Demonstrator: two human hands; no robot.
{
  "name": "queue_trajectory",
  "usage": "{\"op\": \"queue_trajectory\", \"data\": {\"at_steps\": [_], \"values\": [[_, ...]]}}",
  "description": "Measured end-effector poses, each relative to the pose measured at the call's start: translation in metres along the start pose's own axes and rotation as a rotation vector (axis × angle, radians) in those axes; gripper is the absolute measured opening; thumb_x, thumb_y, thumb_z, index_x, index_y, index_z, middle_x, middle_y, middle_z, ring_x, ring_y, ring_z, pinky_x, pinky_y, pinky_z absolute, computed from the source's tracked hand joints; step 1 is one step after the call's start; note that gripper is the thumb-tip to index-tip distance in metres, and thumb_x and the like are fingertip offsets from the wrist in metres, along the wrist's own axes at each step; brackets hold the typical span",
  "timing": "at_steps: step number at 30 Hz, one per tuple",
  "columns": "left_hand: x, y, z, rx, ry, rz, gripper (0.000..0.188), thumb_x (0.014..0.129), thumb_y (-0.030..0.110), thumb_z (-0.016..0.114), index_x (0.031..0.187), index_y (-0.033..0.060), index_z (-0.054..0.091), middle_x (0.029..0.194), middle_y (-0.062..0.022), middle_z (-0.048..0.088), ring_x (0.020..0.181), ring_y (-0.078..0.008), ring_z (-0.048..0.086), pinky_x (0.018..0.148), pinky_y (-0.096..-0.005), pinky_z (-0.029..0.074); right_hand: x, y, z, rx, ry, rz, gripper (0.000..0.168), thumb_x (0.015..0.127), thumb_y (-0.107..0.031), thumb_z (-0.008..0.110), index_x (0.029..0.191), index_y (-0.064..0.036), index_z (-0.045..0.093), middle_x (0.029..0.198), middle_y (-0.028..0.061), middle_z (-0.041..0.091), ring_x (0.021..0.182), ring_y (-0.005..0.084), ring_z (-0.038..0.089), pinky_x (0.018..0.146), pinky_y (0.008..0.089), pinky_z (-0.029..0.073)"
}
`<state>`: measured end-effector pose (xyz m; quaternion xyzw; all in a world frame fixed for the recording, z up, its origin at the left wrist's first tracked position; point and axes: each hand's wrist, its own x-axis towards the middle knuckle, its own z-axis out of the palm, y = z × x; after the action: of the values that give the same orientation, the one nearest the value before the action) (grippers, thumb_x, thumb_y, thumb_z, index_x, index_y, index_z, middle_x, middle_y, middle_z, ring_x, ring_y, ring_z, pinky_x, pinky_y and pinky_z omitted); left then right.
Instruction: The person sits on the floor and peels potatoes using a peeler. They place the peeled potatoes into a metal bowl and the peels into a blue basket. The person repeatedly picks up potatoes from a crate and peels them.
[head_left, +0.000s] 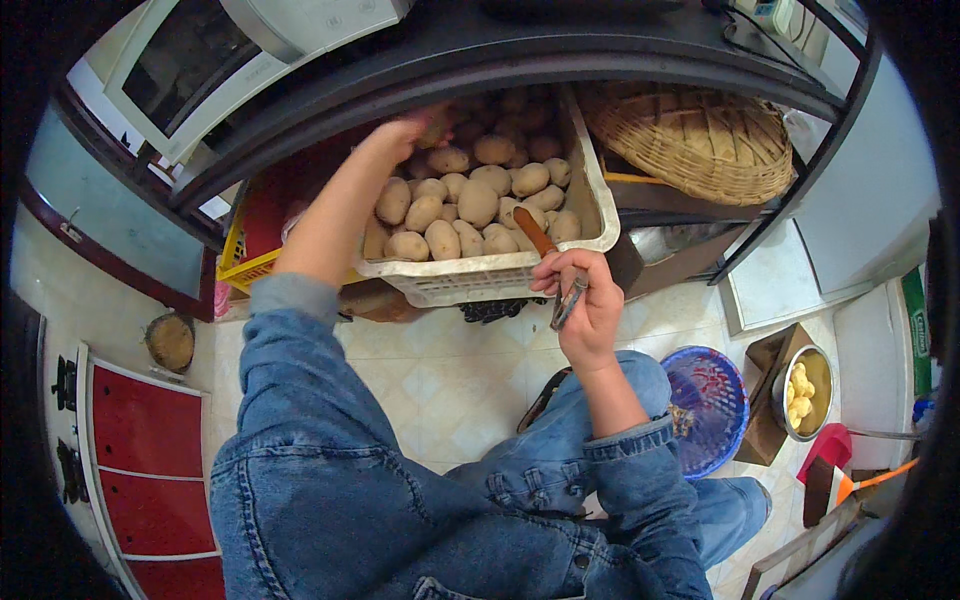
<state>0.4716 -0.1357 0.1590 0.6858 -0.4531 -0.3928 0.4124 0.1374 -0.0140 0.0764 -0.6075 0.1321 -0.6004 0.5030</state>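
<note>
A white plastic crate (480, 264) full of unpeeled potatoes (477, 204) stands under a dark shelf. My left hand (424, 129) reaches over its back left part, in the shelf's shadow, with its fingers around a potato (435, 133). In front of the crate's near rim, my right hand (589, 300) is closed on a peeler (535, 231). The peeler's brown handle points up over the potatoes, and its metal end shows below my fingers. At the right, a steel bowl (823, 405) holds several peeled potatoes (800, 395), and a blue plastic basket (739, 420) has scraps in it.
A woven bamboo basket (697, 146) lies right of the crate, and a yellow crate (251, 271) stands left of it. The dark shelf edge (480, 79) passes over the potatoes. A brown cardboard box (769, 427) touches the steel bowl. A red dustpan (829, 448) is at the right.
</note>
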Motion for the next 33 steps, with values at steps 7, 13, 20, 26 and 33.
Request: {"op": "queue_trajectory", "data": {"at_steps": [7, 13, 20, 26, 33], "values": [[0.133, -0.059, 0.074, 0.930, 0.493, 0.677, 0.041, 0.095, 0.033, 0.047, 0.128, 0.0095, 0.051, 0.128, -0.0136, 0.055, 0.121, -0.0291, 0.049, 0.104, -0.0424, 0.036, -0.007, -0.002, 0.008, 0.079, -0.029, 0.037, 0.015, 0.090, 0.003, 0.040, 0.101, 0.001, 0.050, 0.092, 0.0149, 0.062, 0.073, 0.0155, 0.060, 0.069, 0.0253, 0.049], [0.123, -0.013, 0.150, 0.214, 0.227, 0.469, 0.042, 0.094, 0.033, 0.048, 0.128, 0.0090, 0.050, 0.123, -0.0128, 0.058, 0.117, -0.0278, 0.052, 0.103, -0.0436, 0.037, -0.002, 0.001, -0.020, -0.046, -0.050, 0.038, 0.021, 0.085, 0.006, 0.039, 0.100, 0.001, 0.053, 0.093, 0.0138, 0.064, 0.070, 0.0161, 0.062, 0.066, 0.0276, 0.051], [0.102, -0.006, 0.099, 0.428, 0.218, 0.432, 0.037, 0.094, 0.028, 0.050, 0.126, 0.0084, 0.052, 0.115, -0.0109, 0.060, 0.104, -0.0236, 0.056, 0.088, -0.0393, 0.044, -0.002, -0.005, -0.015, -0.036, -0.047, -0.021, 0.038, 0.072, 0.017, 0.033, 0.099, 0.001, 0.055, 0.092, 0.0113, 0.066, 0.070, 0.0174, 0.065, 0.069, 0.0281, 0.053], [0.050, -0.004, 0.019, 0.500, 0.156, 0.299, 0.034, 0.095, 0.024, 0.051, 0.125, 0.0080, 0.053, 0.108, -0.0094, 0.061, 0.094, -0.0201, 0.060, 0.074, -0.0357, 0.050, -0.011, -0.013, -0.012, 0.016, -0.044, -0.030, 0.026, 0.085, 0.010, 0.036, 0.100, 0.001, 0.054, 0.093, 0.0142, 0.065, 0.074, 0.0178, 0.064, 0.070, 0.0300, 0.053], [-0.157, 0.029, 0.092, -0.493, -0.431, 0.156, 0.033, 0.097, 0.025, 0.050, 0.123, 0.0028, 0.050, 0.106, -0.0093, 0.061, 0.085, -0.0154, 0.062, 0.059, -0.0282, 0.053, -0.028, -0.059, -0.060, 0.015, 0.129, -0.215, 0.023, 0.094, 0.001, 0.037, 0.104, -0.001, 0.057, 0.091, 0.0144, 0.066, 0.078, 0.0200, 0.065, 0.070, 0.0299, 0.053]]}}
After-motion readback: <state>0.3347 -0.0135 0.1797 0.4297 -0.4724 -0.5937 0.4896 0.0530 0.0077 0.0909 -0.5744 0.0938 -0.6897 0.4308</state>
